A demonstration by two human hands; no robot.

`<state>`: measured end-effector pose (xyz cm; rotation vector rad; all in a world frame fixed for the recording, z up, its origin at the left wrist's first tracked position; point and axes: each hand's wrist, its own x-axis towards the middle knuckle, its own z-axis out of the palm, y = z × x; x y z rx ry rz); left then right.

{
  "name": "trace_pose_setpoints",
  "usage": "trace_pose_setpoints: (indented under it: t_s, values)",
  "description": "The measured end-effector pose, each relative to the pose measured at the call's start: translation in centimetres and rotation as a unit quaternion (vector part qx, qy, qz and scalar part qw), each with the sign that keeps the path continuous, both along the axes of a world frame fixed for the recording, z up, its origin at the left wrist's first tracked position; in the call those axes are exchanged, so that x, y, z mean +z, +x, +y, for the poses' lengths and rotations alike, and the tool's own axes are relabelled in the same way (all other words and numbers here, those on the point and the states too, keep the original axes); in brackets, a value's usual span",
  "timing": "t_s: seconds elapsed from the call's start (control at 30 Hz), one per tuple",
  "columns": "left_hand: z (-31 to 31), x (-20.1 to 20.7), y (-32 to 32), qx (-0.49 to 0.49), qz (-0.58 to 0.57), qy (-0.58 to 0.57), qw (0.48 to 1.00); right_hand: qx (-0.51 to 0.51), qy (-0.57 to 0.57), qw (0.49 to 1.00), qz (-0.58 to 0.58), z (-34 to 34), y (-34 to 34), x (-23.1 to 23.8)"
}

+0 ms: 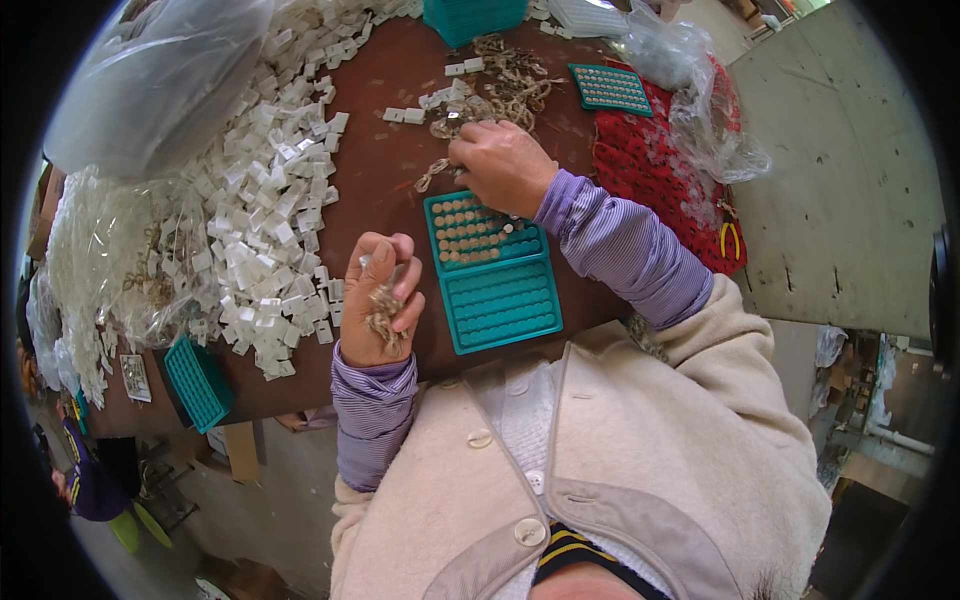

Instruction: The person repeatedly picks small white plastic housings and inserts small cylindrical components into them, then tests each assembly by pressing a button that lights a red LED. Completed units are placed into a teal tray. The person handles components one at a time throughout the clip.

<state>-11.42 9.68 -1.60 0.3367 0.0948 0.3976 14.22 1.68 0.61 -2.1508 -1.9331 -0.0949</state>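
Observation:
My left hand is half curled, palm up, around a small bunch of beige cords whose ends stick out between the fingers. My right hand has its fingers bent together just past the far edge of a teal tray; whatever they hold is hidden beneath them. Rows of round beige pieces fill much of the tray's far half, while its near half shows bare ridged rows. A small cord loop lies left of my right fingers. Beyond that hand spreads a tangled pile of beige cords.
Many small white plastic pieces heap along the left, beside clear plastic bags. Another filled teal tray lies far right near red cloth and yellow-handled pliers. Stacked teal trays stand at the back, others at the left edge.

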Motion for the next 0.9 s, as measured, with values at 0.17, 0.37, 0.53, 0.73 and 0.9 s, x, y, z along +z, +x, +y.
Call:
trace_pose_setpoints:
  t_s: [0.17,0.37,0.53,0.73,0.9]
  values:
    - [-0.7,2.2,0.3,0.024,0.062,0.128,0.989,-0.046,0.144,0.953,0.264,-3.9,0.6,2.2]
    - [-6.5,4.2,6.3,0.249,0.202,0.605,0.729,-0.056,0.149,0.567,0.808,-10.7,-3.4,2.8]
    - [-8.5,4.3,7.6,0.258,0.17,0.683,0.662,-0.042,0.15,0.488,0.859,-15.1,-5.1,1.8]
    - [-9.3,4.0,5.5,0.055,0.266,0.459,0.846,-0.022,0.287,0.874,0.391,-17.5,-4.7,2.2]
    - [-9.2,4.2,4.8,0.048,0.251,0.505,0.824,0.096,0.274,0.938,0.192,-16.9,-4.2,2.4]
